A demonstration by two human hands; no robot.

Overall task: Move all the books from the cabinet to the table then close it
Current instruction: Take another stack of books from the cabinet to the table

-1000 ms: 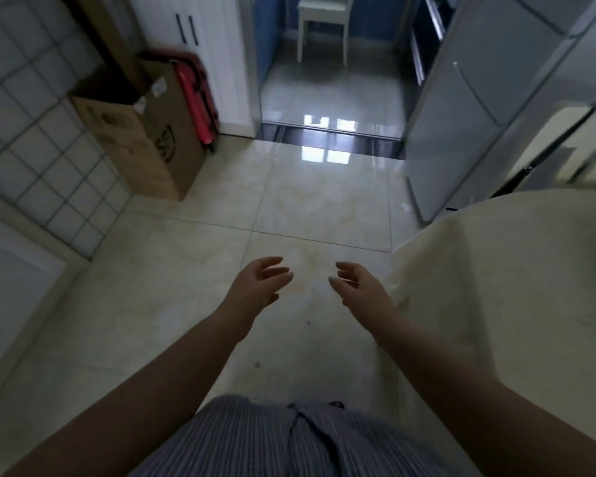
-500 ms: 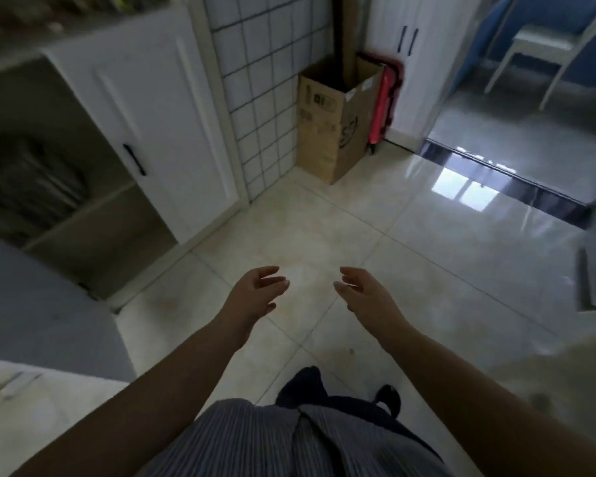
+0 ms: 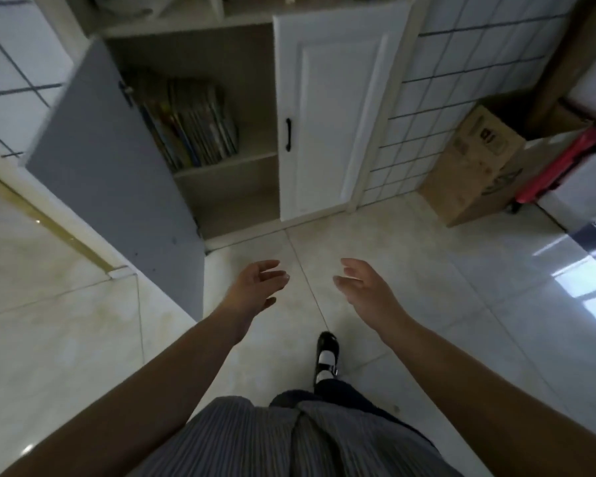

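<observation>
facing cabinet (image 3: pixel 221 80) w/ books (image 3: pixel 193 125) inside, left hand (image 3: pixel 255 287) & right hand (image 3: pixel 365 290) grip wide, holding nothing.

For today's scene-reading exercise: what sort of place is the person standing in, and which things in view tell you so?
Probably a room in a home, perhaps a kitchen or utility corner. Clues: a white built-in cabinet with one door open on a row of books, a tiled wall above a glossy tiled floor, and a cardboard box stored against the wall.

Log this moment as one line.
left hand open, empty | right hand open, empty | books on cabinet shelf | left door open
</observation>
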